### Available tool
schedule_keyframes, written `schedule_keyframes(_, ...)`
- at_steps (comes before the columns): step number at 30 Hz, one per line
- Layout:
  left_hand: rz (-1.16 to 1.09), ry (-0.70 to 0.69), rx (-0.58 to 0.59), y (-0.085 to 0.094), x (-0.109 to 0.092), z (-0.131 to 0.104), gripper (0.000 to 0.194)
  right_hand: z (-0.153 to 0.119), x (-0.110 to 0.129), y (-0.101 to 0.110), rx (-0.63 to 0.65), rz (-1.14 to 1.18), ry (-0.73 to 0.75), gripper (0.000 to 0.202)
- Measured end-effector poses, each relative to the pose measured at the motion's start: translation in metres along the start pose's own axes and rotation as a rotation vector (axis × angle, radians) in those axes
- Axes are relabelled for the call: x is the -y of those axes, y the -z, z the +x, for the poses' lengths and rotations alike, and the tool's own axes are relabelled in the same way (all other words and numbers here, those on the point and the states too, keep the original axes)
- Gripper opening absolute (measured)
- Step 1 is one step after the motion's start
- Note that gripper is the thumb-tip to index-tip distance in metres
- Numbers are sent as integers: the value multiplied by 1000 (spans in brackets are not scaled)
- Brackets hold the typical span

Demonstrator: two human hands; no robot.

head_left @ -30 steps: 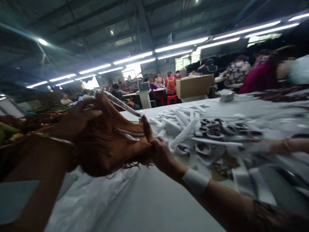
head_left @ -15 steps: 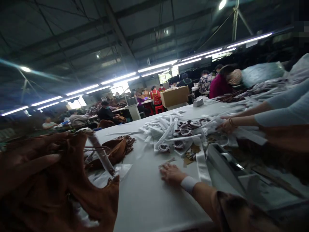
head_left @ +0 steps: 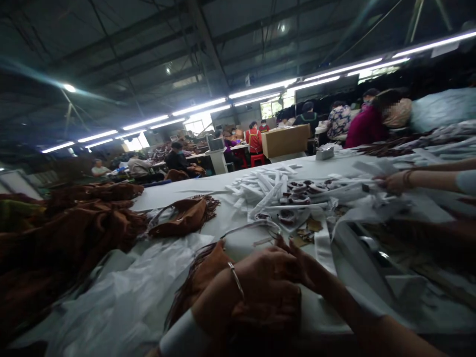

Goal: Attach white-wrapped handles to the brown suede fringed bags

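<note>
A brown fringed bag (head_left: 211,270) lies on the white table at the near middle, its handle (head_left: 253,225) arched up and wrapped in something pale. My left hand (head_left: 264,270), with a bracelet at the wrist, is closed over the bag's top. Close against it, my right hand (head_left: 307,263) has its fingers drawn in at the right end of the handle. Both hands are dark and overlap, so some fingertips are hidden. Just beyond them a small clear strip (head_left: 262,241) lies flat on the table.
Another brown bag (head_left: 182,218) lies farther left, beside a heap of brown bags (head_left: 85,213). Thin white wrapping (head_left: 130,292) spreads at near left. White strips (head_left: 264,183) pile up ahead. A grey tape dispenser (head_left: 372,258) stands right, near a co-worker's hands (head_left: 396,182).
The brown bag held up at left has come down onto the table at the middle. My right hand has left the clear strip and joined my left at the bag. The view has turned left.
</note>
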State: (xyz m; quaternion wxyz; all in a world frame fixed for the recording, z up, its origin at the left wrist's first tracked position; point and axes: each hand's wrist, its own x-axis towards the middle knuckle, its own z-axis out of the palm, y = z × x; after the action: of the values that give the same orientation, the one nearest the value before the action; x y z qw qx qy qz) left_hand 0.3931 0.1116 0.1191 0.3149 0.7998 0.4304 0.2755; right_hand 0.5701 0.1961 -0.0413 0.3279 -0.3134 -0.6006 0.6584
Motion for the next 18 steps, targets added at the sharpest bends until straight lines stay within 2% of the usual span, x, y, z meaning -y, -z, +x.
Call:
schedule_keyframes(1,56,-23,2,-2,16,-7,50,-9,-2,5,-13,-15,-8,52)
schedule_keyframes(2,146,2,-56,2,34,-17,50,-15,-3,9,-27,-24,-23,52)
schedule_keyframes(4,273,267,-332,23,72,-45,43,-18,-6,14,-69,10,-51,58)
schedule_keyframes(6,270,622,-474,46,107,-75,44,-12,-9,13,-152,46,-74,69)
schedule_keyframes(8,205,773,-478,58,131,-101,42,-2,-11,8,-234,54,-95,71)
schedule_keyframes(9,159,800,-455,58,139,-111,38,2,-11,5,-250,41,-110,66)
schedule_keyframes(11,64,805,-403,48,145,-126,32,4,-10,2,-273,9,-154,50)
schedule_keyframes(13,-38,806,-419,28,142,-139,31,-5,-9,5,-288,-31,-181,37)
schedule_keyframes(16,-179,788,-470,-5,126,-165,38,-37,-12,23,-261,-166,-184,27)
schedule_keyframes(18,-204,775,-410,-22,111,-185,41,-61,-14,39,-231,-409,-166,22)
